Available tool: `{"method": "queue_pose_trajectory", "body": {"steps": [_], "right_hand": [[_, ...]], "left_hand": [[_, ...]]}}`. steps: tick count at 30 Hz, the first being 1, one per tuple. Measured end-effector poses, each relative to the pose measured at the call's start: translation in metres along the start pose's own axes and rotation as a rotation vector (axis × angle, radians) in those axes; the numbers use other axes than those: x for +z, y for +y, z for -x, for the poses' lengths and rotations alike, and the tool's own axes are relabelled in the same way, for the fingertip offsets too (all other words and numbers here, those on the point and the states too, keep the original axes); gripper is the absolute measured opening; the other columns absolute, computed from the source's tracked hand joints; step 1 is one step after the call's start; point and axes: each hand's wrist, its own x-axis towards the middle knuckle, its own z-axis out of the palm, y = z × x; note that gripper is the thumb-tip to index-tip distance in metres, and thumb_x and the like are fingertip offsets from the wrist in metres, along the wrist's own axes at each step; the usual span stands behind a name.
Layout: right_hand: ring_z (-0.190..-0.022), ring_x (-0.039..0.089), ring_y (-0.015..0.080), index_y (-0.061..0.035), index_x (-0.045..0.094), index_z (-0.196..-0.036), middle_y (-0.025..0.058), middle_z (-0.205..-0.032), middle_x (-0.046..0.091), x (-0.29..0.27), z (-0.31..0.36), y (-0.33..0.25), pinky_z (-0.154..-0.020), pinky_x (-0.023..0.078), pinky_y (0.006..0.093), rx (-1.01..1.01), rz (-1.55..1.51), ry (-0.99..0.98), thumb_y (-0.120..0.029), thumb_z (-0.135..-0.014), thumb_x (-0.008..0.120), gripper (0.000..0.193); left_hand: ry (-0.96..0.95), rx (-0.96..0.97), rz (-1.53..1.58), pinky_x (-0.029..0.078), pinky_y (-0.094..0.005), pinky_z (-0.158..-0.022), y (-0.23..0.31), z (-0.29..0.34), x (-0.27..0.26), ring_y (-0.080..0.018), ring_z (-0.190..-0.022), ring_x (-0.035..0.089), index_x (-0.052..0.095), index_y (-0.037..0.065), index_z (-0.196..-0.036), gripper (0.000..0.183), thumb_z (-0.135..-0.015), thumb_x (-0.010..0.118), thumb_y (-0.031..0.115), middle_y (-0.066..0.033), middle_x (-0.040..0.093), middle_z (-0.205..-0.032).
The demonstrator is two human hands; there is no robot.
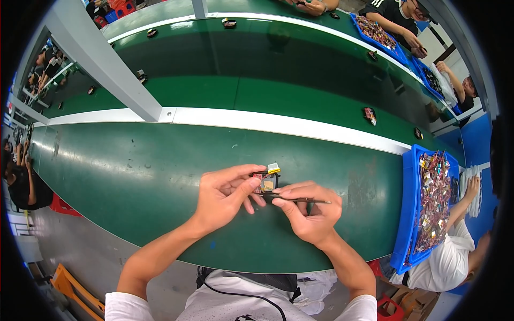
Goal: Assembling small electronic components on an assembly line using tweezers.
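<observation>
Over the green worktable, my left hand pinches a small black plastic housing by its left side. A red circuit board sits inside it, and a silver battery with yellow tape stands up at the far edge. My right hand grips dark, slim tweezers, held nearly level. Their tip reaches the near edge of the housing; whether it touches a part inside is too small to tell. Thumb and fingers of both hands are closed around what they hold.
A blue tray heaped with red boards and wires stands at the table's right end. Beyond a white rail, a green conveyor belt carries small units, such as a red-and-black one. A grey post rises at left. Other people sit around.
</observation>
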Motion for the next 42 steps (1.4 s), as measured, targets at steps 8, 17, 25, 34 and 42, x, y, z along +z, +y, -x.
{"method": "queue_pose_trajectory", "body": {"steps": [8, 17, 25, 34, 42], "right_hand": [[-0.040, 0.042, 0.0019, -0.0030, 0.072, -0.088, 0.0107, -0.086, 0.077, 0.003, -0.001, 0.004, -0.039, 0.031, 0.0195, -0.037, -0.028, 0.021, 0.004, -0.075, 0.083, 0.019], [-0.049, 0.061, 0.0084, -0.0034, 0.072, -0.083, 0.0105, -0.083, 0.077, 0.004, -0.002, -0.003, -0.041, 0.040, 0.0208, -0.070, 0.014, -0.017, 0.007, -0.073, 0.080, 0.016], [-0.060, 0.070, 0.0153, -0.0050, 0.075, -0.081, 0.0075, -0.081, 0.077, 0.003, 0.005, 0.004, -0.048, 0.046, 0.0235, -0.210, 0.142, -0.031, 0.011, -0.064, 0.076, 0.024], [-0.056, 0.069, 0.0140, -0.0084, 0.075, -0.081, 0.0077, -0.082, 0.078, 0.003, 0.001, 0.005, -0.046, 0.042, 0.0230, -0.244, 0.190, -0.066, 0.007, -0.070, 0.078, 0.019], [-0.046, 0.048, 0.0169, -0.0107, 0.071, -0.081, -0.0001, -0.077, 0.072, 0.011, 0.008, 0.010, -0.044, 0.035, 0.0293, -0.285, 0.187, 0.044, 0.000, -0.069, 0.079, 0.018]], "left_hand": [[-0.001, 0.047, -0.026, 0.059, -0.0263, -0.054, -0.001, 0.001, -0.001, -0.0209, -0.073, 0.074, 0.067, -0.006, -0.123, 0.025, -0.100, 0.060, 0.002, -0.0165, 0.074, -0.094], [0.016, -0.007, -0.003, 0.059, -0.0266, -0.053, 0.003, 0.001, 0.001, -0.0214, -0.073, 0.074, 0.066, -0.006, -0.123, 0.025, -0.101, 0.061, 0.005, -0.0172, 0.073, -0.097], [-0.012, -0.205, 0.060, 0.059, -0.0275, -0.054, 0.003, -0.003, 0.003, -0.0212, -0.074, 0.074, 0.064, -0.008, -0.124, 0.028, -0.100, 0.063, 0.006, -0.0167, 0.073, -0.098], [-0.049, -0.141, -0.016, 0.059, -0.0270, -0.057, 0.007, -0.001, -0.001, -0.0188, -0.074, 0.072, 0.062, -0.009, -0.125, 0.031, -0.096, 0.064, -0.001, -0.0157, 0.073, -0.092], [0.028, -0.150, -0.099, 0.056, -0.0248, -0.052, 0.008, -0.001, 0.006, -0.0162, -0.067, 0.069, 0.062, -0.010, -0.116, 0.024, -0.095, 0.064, -0.001, -0.0139, 0.069, -0.086]]}}
